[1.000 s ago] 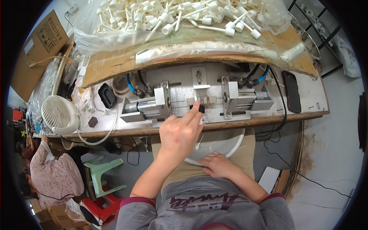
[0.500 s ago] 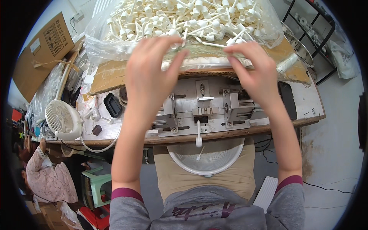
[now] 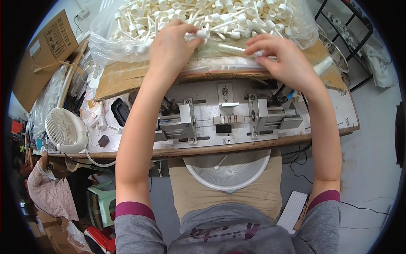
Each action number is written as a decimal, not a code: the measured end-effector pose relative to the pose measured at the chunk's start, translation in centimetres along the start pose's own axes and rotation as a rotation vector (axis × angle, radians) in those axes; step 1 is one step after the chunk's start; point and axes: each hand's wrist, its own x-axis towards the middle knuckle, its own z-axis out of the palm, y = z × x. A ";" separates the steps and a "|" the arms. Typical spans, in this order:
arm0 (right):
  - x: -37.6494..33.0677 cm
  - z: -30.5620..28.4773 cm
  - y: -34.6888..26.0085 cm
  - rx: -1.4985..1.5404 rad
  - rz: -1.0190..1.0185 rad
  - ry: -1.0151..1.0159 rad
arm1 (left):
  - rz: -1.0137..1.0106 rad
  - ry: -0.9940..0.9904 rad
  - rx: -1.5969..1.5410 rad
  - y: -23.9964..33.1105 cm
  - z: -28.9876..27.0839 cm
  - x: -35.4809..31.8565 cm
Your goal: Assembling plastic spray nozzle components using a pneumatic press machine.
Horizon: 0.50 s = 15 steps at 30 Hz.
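My left hand (image 3: 172, 47) reaches to the near edge of a heap of white plastic pieces (image 3: 249, 17), each with a cup-shaped head and a thin stem. Its thumb and forefinger pinch one such cupped piece (image 3: 202, 33). Over the front of the heap, my right hand (image 3: 286, 59) has its fingers closed on the head end of another stemmed piece (image 3: 231, 48), whose stem points left. Below the hands sits a metal clamping fixture (image 3: 228, 120) with a small black block (image 3: 223, 128) at its front; no white piece shows on that block.
A mesh basket (image 3: 228, 186) rests on my lap with a white piece inside. Left on the table stand a fan (image 3: 65, 130) and a black tray (image 3: 121, 111). Cardboard (image 3: 122, 78) lies under the heap's plastic bag (image 3: 114, 51). Another person's sleeve (image 3: 46, 186) shows at far left.
Both hands have closed on white pieces at the heap; the left moved farther up. The white piece seen at the fixture's front is gone from there. The view has shifted slightly.
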 end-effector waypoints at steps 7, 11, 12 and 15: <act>1.1 -0.7 2.7 0.219 0.018 -0.126 | 0.266 0.059 -0.241 3.8 -4.2 -4.4; -0.5 0.2 1.9 0.371 -0.032 0.107 | 0.204 -0.101 -0.300 7.9 -4.8 -11.8; -0.9 0.2 1.7 0.311 -0.037 0.128 | 0.209 -0.110 -0.250 8.2 -4.4 -13.9; -2.0 0.1 -1.5 0.518 0.161 0.222 | 0.238 -0.188 -0.128 8.1 -2.7 -17.8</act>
